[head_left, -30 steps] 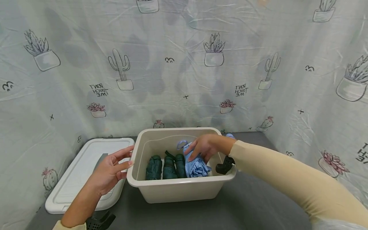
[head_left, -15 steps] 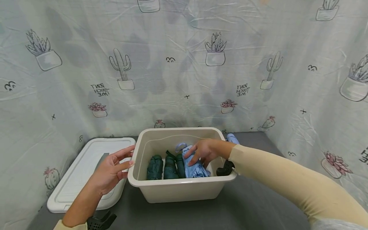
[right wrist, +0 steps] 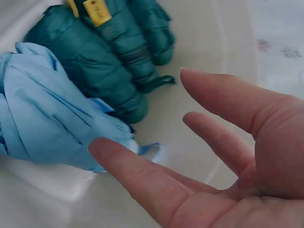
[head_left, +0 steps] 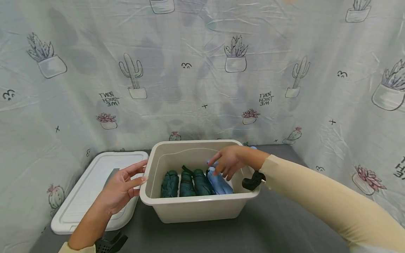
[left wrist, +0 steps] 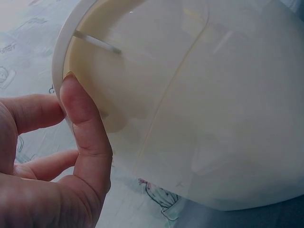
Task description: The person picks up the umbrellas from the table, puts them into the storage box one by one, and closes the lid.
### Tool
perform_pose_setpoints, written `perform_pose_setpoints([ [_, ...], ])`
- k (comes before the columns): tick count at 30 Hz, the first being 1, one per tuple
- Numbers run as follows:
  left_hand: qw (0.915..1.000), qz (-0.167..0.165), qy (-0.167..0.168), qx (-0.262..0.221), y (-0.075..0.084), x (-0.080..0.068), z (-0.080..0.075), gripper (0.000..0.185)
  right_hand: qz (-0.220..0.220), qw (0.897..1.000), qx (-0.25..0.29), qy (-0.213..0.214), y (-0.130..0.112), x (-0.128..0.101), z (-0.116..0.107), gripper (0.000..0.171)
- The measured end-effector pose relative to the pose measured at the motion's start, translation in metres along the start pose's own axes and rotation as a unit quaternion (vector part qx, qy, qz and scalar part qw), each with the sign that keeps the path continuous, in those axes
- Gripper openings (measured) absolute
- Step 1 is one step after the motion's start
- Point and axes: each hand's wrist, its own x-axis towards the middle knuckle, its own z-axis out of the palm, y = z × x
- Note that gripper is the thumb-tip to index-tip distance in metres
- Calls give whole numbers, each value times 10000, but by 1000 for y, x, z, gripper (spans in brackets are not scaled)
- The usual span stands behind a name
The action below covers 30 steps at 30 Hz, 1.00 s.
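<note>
My left hand (head_left: 118, 188) pinches the left rim of a beige plastic storage bin (head_left: 199, 211); in the left wrist view the thumb (left wrist: 85, 114) lies on the inner side and other fingers are outside. Inside the bin, a light blue folded umbrella (head_left: 223, 184) with a loop strap lies beside three dark green folded umbrellas (head_left: 169, 184). My right hand (head_left: 232, 160) hovers over the blue umbrella with fingers spread and nothing held. In the right wrist view its fingertips overlap the blue cloth (right wrist: 52, 109); yellow tags (right wrist: 98, 12) show on the green ones.
Left of the bin, a white lid (head_left: 91, 186) lies on the dark grey table (head_left: 272, 218). Another light blue item (head_left: 254, 147) shows partly behind the bin's right back corner. A printed curtain (head_left: 190, 88) hangs behind and at both sides.
My right hand has let go of the blue umbrella and lifted slightly to the right. The blue umbrella now lies lower and slanted, baring more of the third green one. My left hand has stayed put.
</note>
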Motion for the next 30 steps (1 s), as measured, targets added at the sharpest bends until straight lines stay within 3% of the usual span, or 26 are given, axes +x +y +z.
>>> perform_pose_setpoints([
  [8, 10000, 47, -42, -69, -1, 1, 0, 58, -885, 9960, -84, 71, 7, -24, -13, 50],
  [21, 9997, 89, -76, -193, -1, -2, 0, 58, -2150, 9722, 795, 482, 25, -53, -16, 49],
  [30, 9997, 145, -110, -151, -2, -1, 0, 56, -2903, 9374, 1514, 1191, 52, -62, -32, 52],
])
